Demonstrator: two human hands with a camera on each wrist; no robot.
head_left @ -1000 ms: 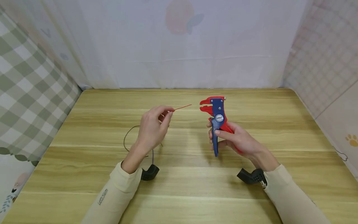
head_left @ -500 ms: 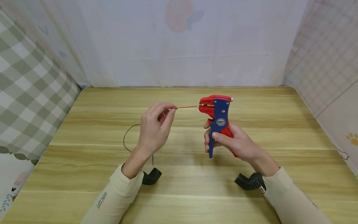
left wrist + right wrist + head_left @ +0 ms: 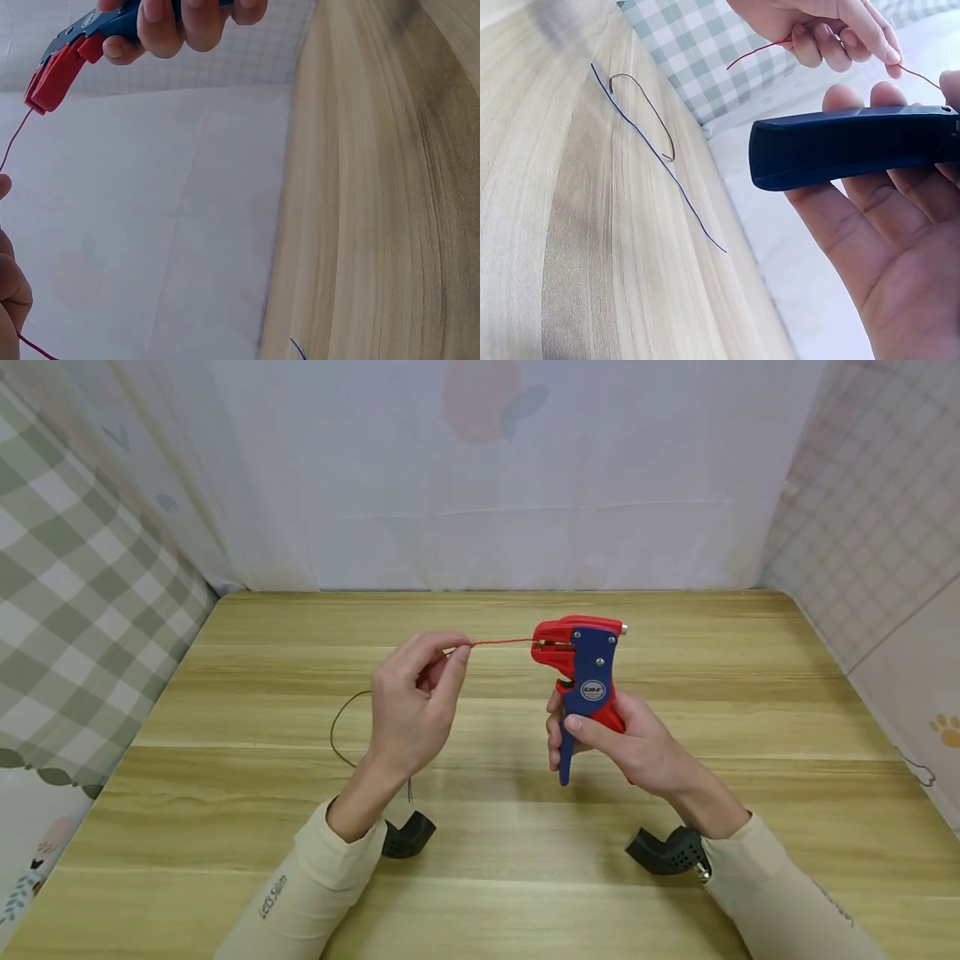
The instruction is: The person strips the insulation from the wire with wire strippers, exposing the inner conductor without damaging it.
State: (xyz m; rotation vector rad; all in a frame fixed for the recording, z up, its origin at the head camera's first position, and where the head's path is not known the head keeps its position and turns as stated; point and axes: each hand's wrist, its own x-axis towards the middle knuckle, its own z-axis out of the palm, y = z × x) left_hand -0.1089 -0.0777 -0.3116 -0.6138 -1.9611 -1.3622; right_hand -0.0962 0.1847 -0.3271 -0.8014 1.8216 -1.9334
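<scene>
Between thumb and fingertips my left hand (image 3: 415,697) pinches a thin red wire (image 3: 501,642). One end of the wire runs right to the mouth of a red and blue wire stripper (image 3: 592,664); its other end sticks out behind the hand, as the wire's tail (image 3: 757,52) shows in the right wrist view. My right hand (image 3: 637,739) grips the stripper by its handles, thumb across the blue one. The tool stands upright with its red nose pointing left. In the left wrist view the red wire (image 3: 15,139) meets the tip of the stripper's nose (image 3: 54,84).
On the wooden table (image 3: 480,893) a blue wire (image 3: 660,157) and a curved brown wire (image 3: 649,109) lie near the left forearm. Black wrist camera mounts (image 3: 408,835) hang under both sleeves. White cloth (image 3: 480,510) rises behind the table, with checked cloth (image 3: 82,518) at the left.
The red wire has moved right and levelled until its end reaches the stripper's mouth. The stripper has turned slightly, its lower handle swinging left, and its handles have come closer together.
</scene>
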